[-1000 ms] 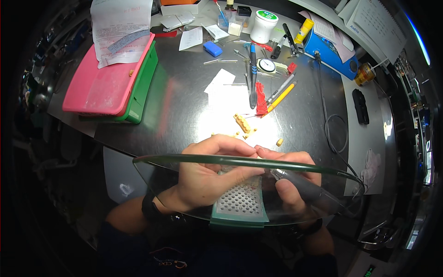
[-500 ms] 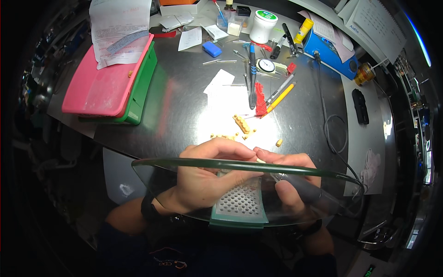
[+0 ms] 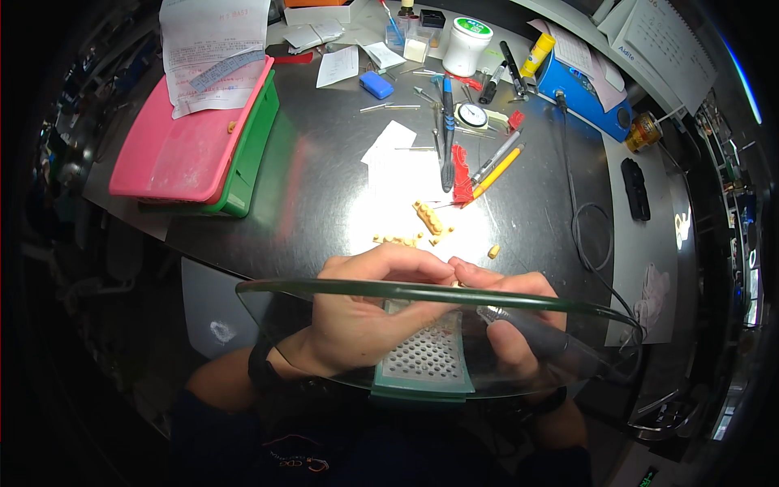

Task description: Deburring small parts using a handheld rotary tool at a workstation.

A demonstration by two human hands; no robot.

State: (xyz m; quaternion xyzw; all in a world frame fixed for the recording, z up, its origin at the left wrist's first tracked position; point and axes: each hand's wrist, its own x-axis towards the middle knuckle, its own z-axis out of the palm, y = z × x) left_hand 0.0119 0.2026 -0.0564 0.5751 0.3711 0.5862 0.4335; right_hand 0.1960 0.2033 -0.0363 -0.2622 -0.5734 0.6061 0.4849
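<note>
Below a clear glass shield (image 3: 422, 290), my left hand (image 3: 353, 321) is closed, its thumb and index finger pinching a small pale piece (image 3: 459, 284) that looks like a dental crown; fingers hide most of it. My right hand (image 3: 515, 349) grips a dark rotary handpiece (image 3: 544, 339) with a metal nose, and its fingertips meet those of the left at the piece. Underneath the hands lies a perforated metal grate (image 3: 422, 357) in a green frame. Just beyond them, yellowish dental model sections (image 3: 428, 217) and a single model tooth (image 3: 493, 252) rest on the bench.
A green box with a pink lid (image 3: 174, 154) stands at the left, papers on it. Farther back are a blue-black brush (image 3: 447, 138), a dial gauge (image 3: 471, 115), a white jar (image 3: 467, 47) and a blue device (image 3: 584, 89). A cord (image 3: 570, 178) runs down the right side.
The view has shifted slightly. Both hands keep nearly the same pose, and less of the pale piece shows between the fingertips now.
</note>
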